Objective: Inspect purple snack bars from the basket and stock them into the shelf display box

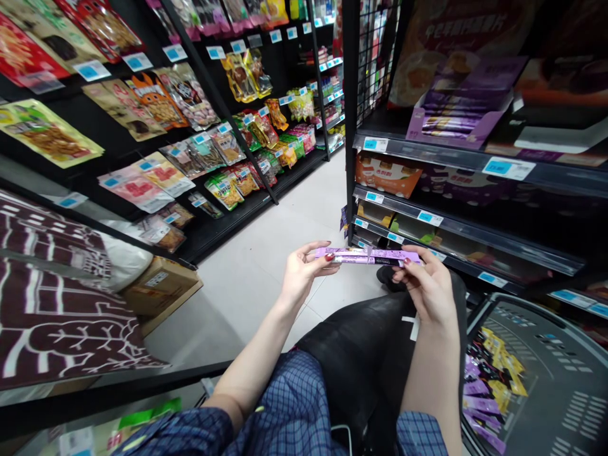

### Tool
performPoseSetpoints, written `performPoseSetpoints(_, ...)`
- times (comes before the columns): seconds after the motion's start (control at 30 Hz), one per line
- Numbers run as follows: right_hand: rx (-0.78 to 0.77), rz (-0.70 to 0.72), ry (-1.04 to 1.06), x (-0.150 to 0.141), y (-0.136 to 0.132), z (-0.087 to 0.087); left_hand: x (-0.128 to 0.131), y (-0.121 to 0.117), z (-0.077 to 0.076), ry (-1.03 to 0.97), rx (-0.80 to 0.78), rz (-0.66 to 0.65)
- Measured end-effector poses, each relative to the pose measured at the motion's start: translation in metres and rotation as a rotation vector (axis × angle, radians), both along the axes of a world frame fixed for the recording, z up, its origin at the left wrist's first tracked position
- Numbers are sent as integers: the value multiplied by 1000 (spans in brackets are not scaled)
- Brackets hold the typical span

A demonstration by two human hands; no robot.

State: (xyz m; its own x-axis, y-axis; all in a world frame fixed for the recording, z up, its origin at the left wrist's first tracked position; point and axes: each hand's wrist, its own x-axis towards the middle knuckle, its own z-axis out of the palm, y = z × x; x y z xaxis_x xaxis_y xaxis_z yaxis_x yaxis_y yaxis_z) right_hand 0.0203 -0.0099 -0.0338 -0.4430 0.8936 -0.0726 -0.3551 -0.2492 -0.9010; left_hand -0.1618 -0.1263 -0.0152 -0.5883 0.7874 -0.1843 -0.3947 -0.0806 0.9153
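Purple packet (351, 254), ends pinched between nearly closed fingers (313, 246), left hand (299, 273), right hand (431, 286)

The left hand (306, 269) grips the left end of the purple strip (365, 255), its thumb pressed on the near side and its index finger reaching along the far edge, with another finger curved below. The right hand (425, 282) pinches the right end, thumb against the near face, index finger over the top edge and remaining fingers curled beneath. Both wrists sit below the purple strip. The left forearm slants up to it from the lower left; the right forearm rises more steeply. Both forearms are bare.
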Motion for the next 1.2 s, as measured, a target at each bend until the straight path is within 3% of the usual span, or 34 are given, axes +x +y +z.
performPoseSetpoints(0.53, 305, 58, 16, 20, 0, -3, -5, -2, -10, 150, 189, -30)
performPoseSetpoints(1.2, 360, 48, -100, 24, -4, 3, -5, -4, -10, 205, 218, -36)
